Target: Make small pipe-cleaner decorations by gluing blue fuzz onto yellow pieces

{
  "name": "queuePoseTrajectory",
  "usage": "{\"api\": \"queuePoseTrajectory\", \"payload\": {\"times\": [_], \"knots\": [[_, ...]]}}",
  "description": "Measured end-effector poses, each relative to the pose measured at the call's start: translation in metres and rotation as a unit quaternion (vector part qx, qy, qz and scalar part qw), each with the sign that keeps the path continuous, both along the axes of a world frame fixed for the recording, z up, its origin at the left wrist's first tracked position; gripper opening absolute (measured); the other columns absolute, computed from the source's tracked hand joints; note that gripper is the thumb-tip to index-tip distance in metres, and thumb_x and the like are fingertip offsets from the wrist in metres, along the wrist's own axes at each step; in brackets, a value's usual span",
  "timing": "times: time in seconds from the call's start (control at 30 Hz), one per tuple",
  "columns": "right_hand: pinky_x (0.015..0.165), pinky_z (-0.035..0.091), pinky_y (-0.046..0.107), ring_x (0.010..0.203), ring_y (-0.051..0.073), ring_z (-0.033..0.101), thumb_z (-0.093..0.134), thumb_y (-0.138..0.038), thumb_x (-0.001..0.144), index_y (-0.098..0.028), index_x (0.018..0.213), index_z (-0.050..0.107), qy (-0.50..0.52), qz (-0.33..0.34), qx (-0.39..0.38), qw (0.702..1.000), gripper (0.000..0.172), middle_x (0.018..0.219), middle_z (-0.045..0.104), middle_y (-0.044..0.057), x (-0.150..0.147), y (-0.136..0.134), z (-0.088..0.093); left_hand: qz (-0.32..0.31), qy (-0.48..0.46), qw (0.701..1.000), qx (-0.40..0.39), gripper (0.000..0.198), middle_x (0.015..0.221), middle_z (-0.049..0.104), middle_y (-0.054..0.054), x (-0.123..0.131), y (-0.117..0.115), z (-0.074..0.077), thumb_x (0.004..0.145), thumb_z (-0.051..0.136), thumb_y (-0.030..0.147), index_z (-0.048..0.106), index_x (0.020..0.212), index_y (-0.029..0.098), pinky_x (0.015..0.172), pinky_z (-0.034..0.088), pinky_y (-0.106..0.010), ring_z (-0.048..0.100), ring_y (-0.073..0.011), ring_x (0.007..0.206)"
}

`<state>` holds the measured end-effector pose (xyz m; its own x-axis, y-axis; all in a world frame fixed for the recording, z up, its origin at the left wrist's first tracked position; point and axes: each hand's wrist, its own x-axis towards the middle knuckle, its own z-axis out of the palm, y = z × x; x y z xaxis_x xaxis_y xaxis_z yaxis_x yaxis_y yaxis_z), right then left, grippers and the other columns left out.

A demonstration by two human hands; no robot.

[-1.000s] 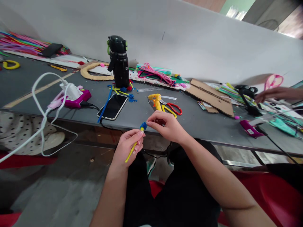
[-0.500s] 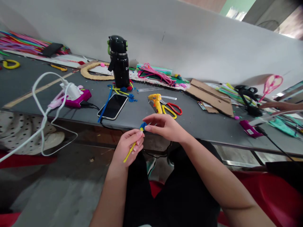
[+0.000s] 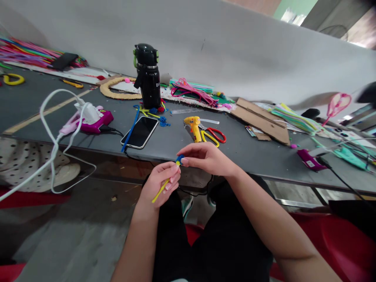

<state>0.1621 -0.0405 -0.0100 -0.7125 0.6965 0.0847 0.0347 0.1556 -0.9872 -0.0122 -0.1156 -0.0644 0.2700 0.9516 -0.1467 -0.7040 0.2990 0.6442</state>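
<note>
Between thumb and fingers of my left hand [image 3: 160,181] is a yellow pipe cleaner [image 3: 160,190], its free end slanting down toward my wrist. A small blue pipe-cleaner bundle [image 3: 179,158] sits at its upper end. My right hand [image 3: 210,158] pinches this blue bundle from the right, the other fingers arched over it. Both hands are close together just in front of the table edge, above my lap. Beyond them lie a yellow glue gun [image 3: 194,127], scissors [image 3: 216,136] with red and yellow handles, and a phone [image 3: 140,133] with a blue pipe cleaner [image 3: 131,129] across it.
A black bottle [image 3: 150,86] stands behind the phone among coloured scraps. Purple power adapters [image 3: 96,122] with cables are on the left and right. Cardboard [image 3: 261,119] and pipe-cleaner bundles [image 3: 194,92] line the wall. White cables [image 3: 54,149] hang over the left edge.
My hands have shifted slightly, the blue bundle now a little lower and further right. At the far right, a black object has been lifted off the table, and the other person's hand has left view.
</note>
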Motion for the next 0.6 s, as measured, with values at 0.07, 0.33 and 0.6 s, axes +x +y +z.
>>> {"api": "queuePoseTrajectory", "payload": {"times": [0.07, 0.33, 0.6], "knots": [[0.086, 0.057, 0.030, 0.090, 0.016, 0.070, 0.076, -0.031, 0.082, -0.016, 0.107, 0.073, -0.005, -0.001, 0.001, 1.000, 0.030, 0.098, 0.074, 0.006, 0.0008, 0.0005, 0.0005, 0.000, -0.005, 1.000, -0.005, 0.019, 0.053, 0.046, 0.004, 0.0002, -0.0005, 0.0004, 0.077, 0.074, 0.019, 0.060, 0.068, 0.011, 0.035, 0.025, -0.011, 0.033, 0.0000, 0.037], [0.088, 0.056, 0.031, 0.094, 0.017, 0.069, 0.076, -0.033, 0.082, -0.015, 0.116, 0.070, -0.028, 0.021, 0.008, 0.999, 0.039, 0.105, 0.074, 0.008, 0.0049, 0.0020, 0.0034, -0.004, -0.029, 1.000, -0.007, 0.020, 0.054, 0.045, 0.004, 0.0009, -0.0006, -0.0004, 0.079, 0.072, 0.015, 0.057, 0.067, 0.011, 0.035, 0.026, -0.011, 0.034, 0.0000, 0.037], [0.078, 0.057, 0.027, 0.081, 0.014, 0.068, 0.074, -0.034, 0.084, -0.014, 0.106, 0.072, -0.003, 0.020, -0.015, 1.000, 0.030, 0.090, 0.074, 0.006, 0.0001, -0.0006, -0.0005, -0.007, -0.030, 1.000, -0.002, 0.020, 0.055, 0.044, 0.005, 0.0007, -0.0011, -0.0013, 0.078, 0.073, 0.018, 0.056, 0.068, 0.011, 0.034, 0.026, -0.010, 0.032, 0.0003, 0.037]]}}
